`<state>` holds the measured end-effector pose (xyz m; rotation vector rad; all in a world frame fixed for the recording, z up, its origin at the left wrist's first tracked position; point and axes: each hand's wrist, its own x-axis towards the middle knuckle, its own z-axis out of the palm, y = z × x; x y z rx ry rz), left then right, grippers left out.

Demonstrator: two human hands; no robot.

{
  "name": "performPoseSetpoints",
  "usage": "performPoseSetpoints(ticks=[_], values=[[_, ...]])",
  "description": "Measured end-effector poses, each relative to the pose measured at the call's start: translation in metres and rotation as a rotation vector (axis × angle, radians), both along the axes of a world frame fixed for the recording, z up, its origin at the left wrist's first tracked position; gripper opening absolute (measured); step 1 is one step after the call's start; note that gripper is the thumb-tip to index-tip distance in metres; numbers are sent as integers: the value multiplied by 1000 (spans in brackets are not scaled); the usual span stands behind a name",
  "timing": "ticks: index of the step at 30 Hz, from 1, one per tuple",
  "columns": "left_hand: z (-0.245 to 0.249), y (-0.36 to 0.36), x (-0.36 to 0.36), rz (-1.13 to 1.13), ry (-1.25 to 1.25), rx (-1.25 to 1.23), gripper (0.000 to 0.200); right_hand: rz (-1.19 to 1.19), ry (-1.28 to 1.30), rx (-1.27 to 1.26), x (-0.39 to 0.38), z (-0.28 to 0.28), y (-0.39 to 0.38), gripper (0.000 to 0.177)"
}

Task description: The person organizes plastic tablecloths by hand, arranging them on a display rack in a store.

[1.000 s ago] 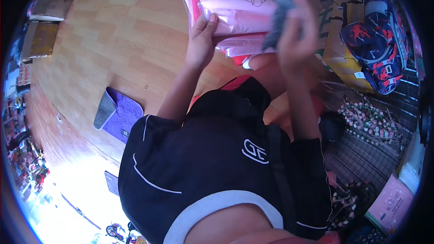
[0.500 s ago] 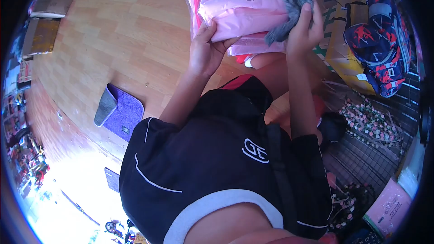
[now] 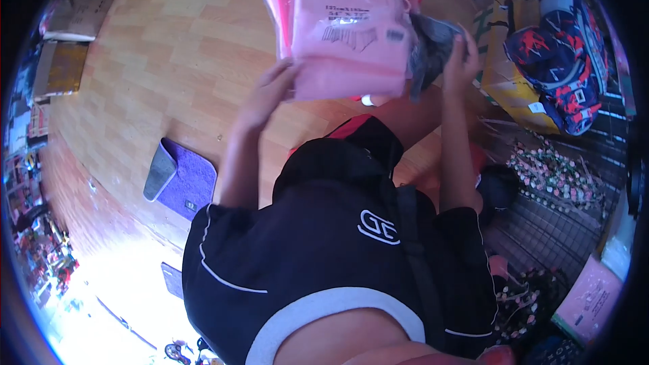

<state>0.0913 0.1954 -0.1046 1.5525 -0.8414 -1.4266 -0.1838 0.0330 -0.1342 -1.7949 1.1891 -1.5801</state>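
from my remote seat i look down over the wearer's black shirt (image 3: pixel 318 243) at both raised hands. the right hand (image 3: pixel 461 61) is curled around a grey fuzzy cloth (image 3: pixel 429 40), fingers wrapped over its right side, pressing it against the right edge of a pink packet (image 3: pixel 348 44). that packet is a flat pink fold sealed in clear plastic, with a printed label near its top and a line drawing below; it is held up in front of the chest, slightly tilted, in the upper middle of the view. the left hand (image 3: pixel 266 94) sits at the packet's lower left corner with its fingers stretched up onto the plastic; it is blurred, so i cannot tell whether it grips the corner or only touches it. behind the packet, more pink and red packets (image 3: pixel 278 0) fan out toward the top edge, overlapping one another. beneath everything runs a light wooden floor (image 3: pixel 169 47). a purple mat (image 3: pixel 193 179) with a grey rolled edge lies on that floor to the left of the wearer's arm, well apart from the hands. to the right, a navy and red backpack (image 3: pixel 558 47) rests on a yellow box (image 3: pixel 500 71), near the right hand but not touching it. lower right, a flower garland (image 3: pixel 558 179) lies on a dark wire grid (image 3: pixel 541 236).
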Motion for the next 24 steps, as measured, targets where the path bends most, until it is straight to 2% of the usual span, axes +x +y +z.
performPoseSetpoints(ticks=[2, 3, 5, 6, 7, 8, 9, 10, 12, 14, 17, 20, 24], values=[[17, 11, 45, 8, -204, -306, 37, -258, -285, 143, -31, -7, 4, 24], [38, 16, 78, 110, -502, -479, 42, -273, -281, 134, -47, -8, 10, 24], [58, 4, 64, 92, -465, -496, 41, -266, -424, 207, -73, -4, 26, 28], [66, 0, 56, 78, -436, -496, 41, -294, -419, 194, -85, -11, 30, 28], [39, 2, 75, 50, -403, -501, 41, -345, -395, 240, -100, -23, 34, 28], [62, -14, 52, 15, -361, -514, 41, -406, -369, 277, -119, -28, 39, 29], [63, -24, 42, -25, -312, -527, 41, -458, -311, 235, -127, -26, 49, 28], [36, -35, 47, -69, -258, -537, 41, -515, -246, 195, -126, -24, 59, 27], [30, -57, 22, -145, -156, -547, 41, -530, -369, 158, -126, -22, 74, 26], [28, -70, 5, -203, -79, -544, 40, -586, -373, 113, -131, -28, 85, 24], [35, -84, -5, -246, -20, -542, 40, -568, -506, 82, -139, -39, 101, 23], [43, -91, -5, -257, 13, -528, 40, -642, -412, 52, -153, -42, 123, 22], [60, -106, 1, -235, 38, -545, 39, -683, -466, 71, -169, -33, 152, 22]])
